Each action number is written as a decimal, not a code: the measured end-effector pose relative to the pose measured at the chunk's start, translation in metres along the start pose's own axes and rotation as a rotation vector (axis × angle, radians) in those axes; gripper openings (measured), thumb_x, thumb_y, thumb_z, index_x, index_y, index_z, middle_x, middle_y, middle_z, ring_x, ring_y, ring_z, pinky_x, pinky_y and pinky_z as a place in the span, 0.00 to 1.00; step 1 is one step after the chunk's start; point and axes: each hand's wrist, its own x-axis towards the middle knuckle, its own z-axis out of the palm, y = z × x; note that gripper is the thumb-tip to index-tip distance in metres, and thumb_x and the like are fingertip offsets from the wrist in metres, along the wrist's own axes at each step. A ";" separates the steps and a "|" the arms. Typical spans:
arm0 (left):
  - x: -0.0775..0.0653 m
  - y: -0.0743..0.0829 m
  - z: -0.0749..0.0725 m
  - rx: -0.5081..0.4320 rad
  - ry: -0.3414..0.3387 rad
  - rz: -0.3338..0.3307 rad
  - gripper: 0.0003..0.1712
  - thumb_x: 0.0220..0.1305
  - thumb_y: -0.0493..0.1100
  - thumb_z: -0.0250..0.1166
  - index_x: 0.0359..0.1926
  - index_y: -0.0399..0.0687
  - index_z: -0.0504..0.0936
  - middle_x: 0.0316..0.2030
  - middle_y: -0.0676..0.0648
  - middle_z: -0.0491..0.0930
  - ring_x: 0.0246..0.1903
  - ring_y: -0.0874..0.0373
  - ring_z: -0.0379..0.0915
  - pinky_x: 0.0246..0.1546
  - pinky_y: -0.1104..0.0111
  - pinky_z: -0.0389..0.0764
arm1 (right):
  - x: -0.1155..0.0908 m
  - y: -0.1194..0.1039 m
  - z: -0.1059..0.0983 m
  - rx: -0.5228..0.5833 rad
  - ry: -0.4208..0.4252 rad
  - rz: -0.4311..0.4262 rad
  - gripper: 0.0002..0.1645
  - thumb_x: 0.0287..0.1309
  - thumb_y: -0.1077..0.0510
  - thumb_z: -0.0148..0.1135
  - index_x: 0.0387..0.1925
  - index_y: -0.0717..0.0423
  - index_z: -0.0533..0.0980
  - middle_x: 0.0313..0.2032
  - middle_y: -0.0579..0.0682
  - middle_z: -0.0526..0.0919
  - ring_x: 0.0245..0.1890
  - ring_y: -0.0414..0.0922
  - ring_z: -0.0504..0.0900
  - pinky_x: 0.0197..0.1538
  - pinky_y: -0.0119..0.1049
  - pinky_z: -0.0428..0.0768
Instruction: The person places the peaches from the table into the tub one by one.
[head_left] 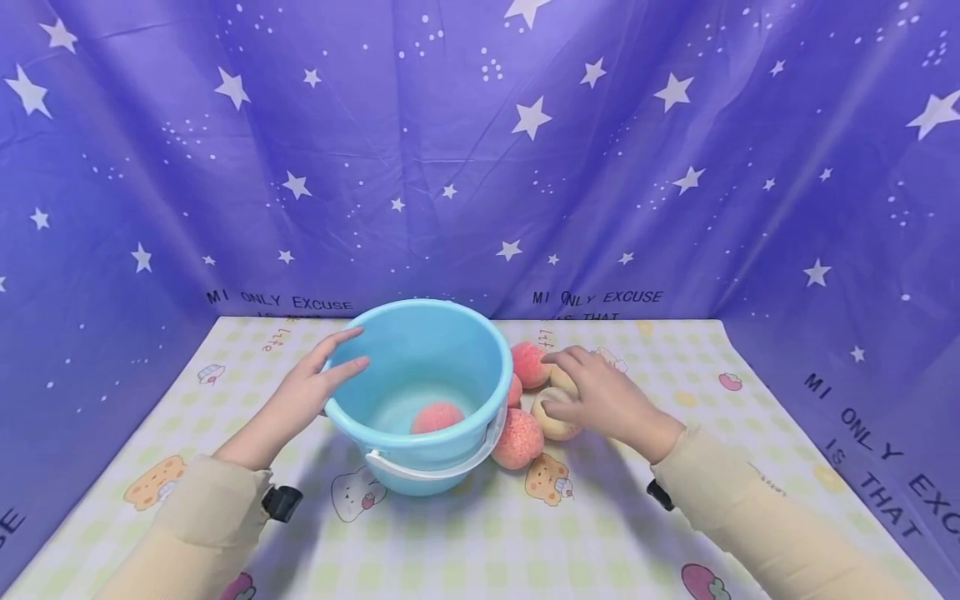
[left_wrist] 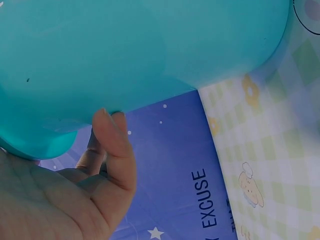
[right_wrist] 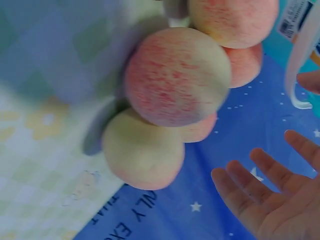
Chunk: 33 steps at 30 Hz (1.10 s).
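A light blue bucket (head_left: 423,367) with a white handle (head_left: 442,468) stands upright on the table. My left hand (head_left: 322,379) grips its left rim, thumb and index finger reaching over the edge. In the left wrist view, other fingers (left_wrist: 117,145) bend against the bucket's outer wall (left_wrist: 140,50). One pink peach (head_left: 437,417) lies at the bottom inside. My right hand (head_left: 603,396) hovers over a cluster of several peaches right of the bucket, among them a pink peach (head_left: 518,439) and a pale peach (head_left: 557,414). Its fingers are spread and hold nothing in the right wrist view.
A checked cloth (head_left: 585,542) with cartoon prints covers the table. Purple curtains (head_left: 420,167) with white stars hang at the back and both sides. The bucket's handle hangs down on its near side, close to the peaches.
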 end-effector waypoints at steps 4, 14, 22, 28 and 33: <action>0.000 0.000 0.000 -0.002 0.002 0.006 0.39 0.72 0.56 0.56 0.78 0.58 0.52 0.78 0.39 0.47 0.61 0.33 0.70 0.47 0.52 0.85 | -0.002 0.006 0.007 -0.005 -0.016 0.015 0.36 0.53 0.46 0.71 0.62 0.56 0.73 0.59 0.60 0.77 0.59 0.61 0.75 0.61 0.60 0.75; 0.000 -0.001 0.000 -0.014 0.001 0.005 0.38 0.73 0.55 0.56 0.78 0.57 0.53 0.77 0.38 0.47 0.60 0.34 0.71 0.46 0.52 0.86 | -0.001 0.015 0.019 -0.020 -0.044 0.023 0.39 0.49 0.45 0.72 0.61 0.56 0.73 0.63 0.62 0.73 0.63 0.62 0.72 0.63 0.62 0.73; 0.000 -0.001 0.000 -0.024 0.000 0.006 0.38 0.73 0.54 0.56 0.78 0.56 0.53 0.77 0.38 0.47 0.61 0.33 0.70 0.47 0.51 0.85 | -0.001 0.017 0.031 -0.030 -0.085 0.050 0.42 0.41 0.45 0.76 0.61 0.49 0.75 0.61 0.58 0.75 0.60 0.60 0.74 0.56 0.62 0.78; 0.001 -0.002 0.000 -0.025 0.003 0.012 0.38 0.73 0.54 0.56 0.78 0.56 0.52 0.77 0.38 0.47 0.61 0.32 0.70 0.46 0.51 0.85 | 0.001 0.014 0.035 -0.052 -0.070 0.023 0.40 0.43 0.46 0.74 0.60 0.49 0.76 0.56 0.55 0.77 0.55 0.57 0.76 0.51 0.58 0.81; 0.001 -0.003 0.000 -0.032 -0.001 0.009 0.38 0.73 0.53 0.55 0.78 0.56 0.52 0.77 0.37 0.48 0.60 0.33 0.71 0.46 0.51 0.86 | 0.004 0.010 0.038 -0.052 -0.100 0.034 0.41 0.40 0.49 0.74 0.61 0.50 0.75 0.56 0.55 0.77 0.54 0.56 0.77 0.51 0.58 0.81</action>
